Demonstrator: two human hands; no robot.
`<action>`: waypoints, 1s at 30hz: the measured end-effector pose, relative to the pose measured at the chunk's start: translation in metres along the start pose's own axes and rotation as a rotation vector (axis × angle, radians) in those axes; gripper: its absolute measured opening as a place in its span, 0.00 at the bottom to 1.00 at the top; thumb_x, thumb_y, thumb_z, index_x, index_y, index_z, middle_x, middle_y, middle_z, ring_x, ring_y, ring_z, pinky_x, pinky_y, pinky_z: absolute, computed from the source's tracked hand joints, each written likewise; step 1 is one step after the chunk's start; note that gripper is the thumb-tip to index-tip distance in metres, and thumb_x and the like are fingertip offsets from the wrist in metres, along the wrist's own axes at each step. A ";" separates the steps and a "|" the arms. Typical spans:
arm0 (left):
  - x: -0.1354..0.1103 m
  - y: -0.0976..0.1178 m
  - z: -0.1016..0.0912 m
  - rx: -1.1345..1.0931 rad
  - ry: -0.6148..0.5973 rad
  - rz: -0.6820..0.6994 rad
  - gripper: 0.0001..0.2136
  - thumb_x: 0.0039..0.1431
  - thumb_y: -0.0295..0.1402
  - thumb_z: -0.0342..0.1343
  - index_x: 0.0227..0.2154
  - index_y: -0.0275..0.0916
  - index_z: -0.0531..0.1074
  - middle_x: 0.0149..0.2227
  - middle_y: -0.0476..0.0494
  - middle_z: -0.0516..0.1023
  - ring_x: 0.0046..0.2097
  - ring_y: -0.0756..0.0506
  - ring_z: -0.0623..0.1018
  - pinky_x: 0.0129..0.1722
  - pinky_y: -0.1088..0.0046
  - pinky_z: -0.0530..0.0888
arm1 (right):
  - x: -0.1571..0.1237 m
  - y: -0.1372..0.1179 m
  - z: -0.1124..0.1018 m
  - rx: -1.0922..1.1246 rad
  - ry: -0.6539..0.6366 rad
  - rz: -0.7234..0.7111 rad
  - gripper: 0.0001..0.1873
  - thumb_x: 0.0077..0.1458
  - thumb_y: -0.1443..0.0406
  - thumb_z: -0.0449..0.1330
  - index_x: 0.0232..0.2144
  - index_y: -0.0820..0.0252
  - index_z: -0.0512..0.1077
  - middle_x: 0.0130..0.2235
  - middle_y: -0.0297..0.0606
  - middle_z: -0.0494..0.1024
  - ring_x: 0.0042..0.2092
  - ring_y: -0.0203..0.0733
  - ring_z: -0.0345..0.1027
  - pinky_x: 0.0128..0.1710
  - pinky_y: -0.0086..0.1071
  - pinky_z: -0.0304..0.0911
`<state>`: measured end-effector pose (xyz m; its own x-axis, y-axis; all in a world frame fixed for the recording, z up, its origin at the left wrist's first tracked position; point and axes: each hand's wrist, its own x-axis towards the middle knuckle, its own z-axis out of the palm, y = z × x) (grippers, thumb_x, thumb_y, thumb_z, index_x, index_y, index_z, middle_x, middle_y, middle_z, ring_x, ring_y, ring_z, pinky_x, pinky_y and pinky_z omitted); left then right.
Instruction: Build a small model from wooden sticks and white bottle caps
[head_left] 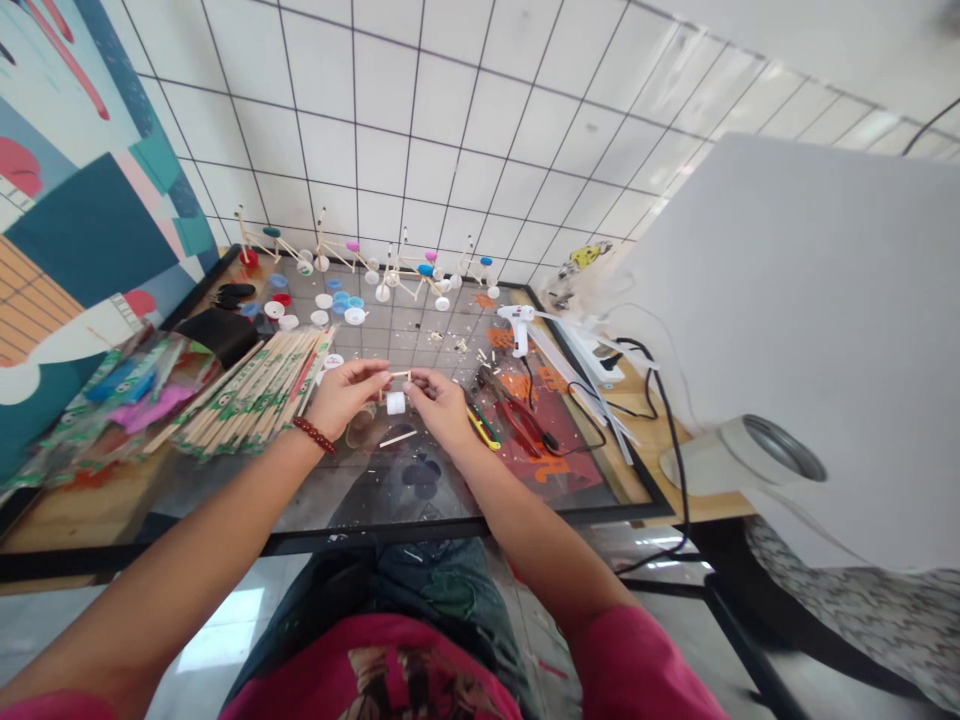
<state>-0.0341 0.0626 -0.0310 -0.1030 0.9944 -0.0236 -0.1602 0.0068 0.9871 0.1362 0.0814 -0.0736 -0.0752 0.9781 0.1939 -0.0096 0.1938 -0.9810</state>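
My left hand (346, 398) pinches one end of a short wooden stick piece (401, 374) above the table. Closed on its other end is my right hand (441, 405), where a small upright bit of stick meets the piece at the fingertips. Just below the fingers is a small white cylindrical thing (396, 403), perhaps caps; whether it touches the sticks I cannot tell. A loose cut stick (397, 438) lies on the dark glass tabletop (360, 500). Beside my right wrist rests a yellow cutter (484, 430), with red-handled pliers (521, 420) to its right.
Wrapped chopsticks (251, 395) lie in a pile at left. Several bottle caps (341, 302) are spread behind them. Small stick-and-cap models (416, 272) line the wall side. A white glue gun (517, 328) stands at right, near a power strip (589, 350) and cables.
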 end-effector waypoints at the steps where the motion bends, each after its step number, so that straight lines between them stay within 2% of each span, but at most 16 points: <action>1: 0.000 -0.002 -0.001 0.061 -0.013 0.039 0.24 0.35 0.48 0.76 0.35 0.38 0.84 0.30 0.45 0.84 0.32 0.44 0.80 0.35 0.67 0.77 | 0.000 0.000 0.000 0.003 -0.008 -0.002 0.16 0.51 0.57 0.68 0.41 0.57 0.80 0.30 0.30 0.79 0.29 0.36 0.70 0.33 0.30 0.68; 5: 0.000 -0.007 -0.002 0.259 -0.040 0.167 0.20 0.42 0.48 0.72 0.35 0.40 0.86 0.32 0.43 0.86 0.35 0.42 0.80 0.38 0.65 0.77 | -0.001 0.000 0.001 -0.018 -0.045 -0.024 0.17 0.51 0.54 0.70 0.40 0.56 0.81 0.34 0.35 0.84 0.32 0.40 0.74 0.37 0.34 0.72; 9: -0.001 -0.007 0.000 0.287 -0.017 0.193 0.15 0.45 0.44 0.71 0.33 0.41 0.85 0.35 0.43 0.87 0.38 0.40 0.82 0.41 0.64 0.78 | -0.004 -0.003 0.001 -0.051 -0.074 -0.043 0.16 0.52 0.51 0.69 0.38 0.54 0.82 0.36 0.36 0.86 0.34 0.42 0.77 0.40 0.37 0.74; 14: -0.003 -0.005 0.002 0.252 0.001 0.129 0.13 0.46 0.42 0.72 0.31 0.40 0.85 0.32 0.43 0.86 0.36 0.41 0.81 0.39 0.66 0.77 | -0.005 -0.007 0.002 -0.049 -0.095 -0.014 0.14 0.53 0.53 0.69 0.37 0.54 0.82 0.34 0.35 0.85 0.33 0.42 0.77 0.39 0.36 0.73; 18: -0.001 -0.002 0.002 -0.013 0.053 0.017 0.20 0.48 0.49 0.71 0.36 0.37 0.83 0.35 0.41 0.85 0.37 0.42 0.82 0.38 0.67 0.78 | -0.003 -0.010 0.003 0.031 -0.055 0.081 0.09 0.52 0.60 0.68 0.35 0.57 0.80 0.28 0.31 0.80 0.28 0.37 0.71 0.34 0.32 0.69; 21: 0.002 0.002 0.001 -0.174 0.091 -0.049 0.19 0.50 0.48 0.71 0.35 0.36 0.81 0.33 0.41 0.84 0.36 0.45 0.82 0.39 0.68 0.78 | -0.001 -0.015 0.002 0.106 -0.029 0.140 0.07 0.52 0.63 0.66 0.34 0.58 0.77 0.25 0.29 0.77 0.27 0.34 0.67 0.31 0.29 0.66; 25: 0.001 0.007 0.001 -0.230 0.037 -0.134 0.16 0.52 0.43 0.71 0.34 0.35 0.81 0.32 0.40 0.84 0.36 0.45 0.82 0.36 0.71 0.78 | 0.001 -0.020 0.002 0.159 -0.011 0.164 0.06 0.51 0.64 0.64 0.33 0.59 0.74 0.28 0.29 0.76 0.26 0.32 0.66 0.31 0.28 0.65; 30: -0.005 0.007 0.004 -0.199 -0.092 -0.169 0.18 0.40 0.37 0.77 0.34 0.35 0.83 0.33 0.42 0.84 0.35 0.45 0.81 0.34 0.71 0.77 | 0.000 -0.022 0.003 0.169 -0.004 0.164 0.06 0.52 0.63 0.65 0.33 0.57 0.73 0.27 0.29 0.76 0.28 0.33 0.68 0.33 0.28 0.67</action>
<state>-0.0303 0.0581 -0.0233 0.0302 0.9864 -0.1618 -0.3584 0.1618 0.9194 0.1339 0.0769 -0.0518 -0.0939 0.9951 0.0318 -0.1634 0.0161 -0.9864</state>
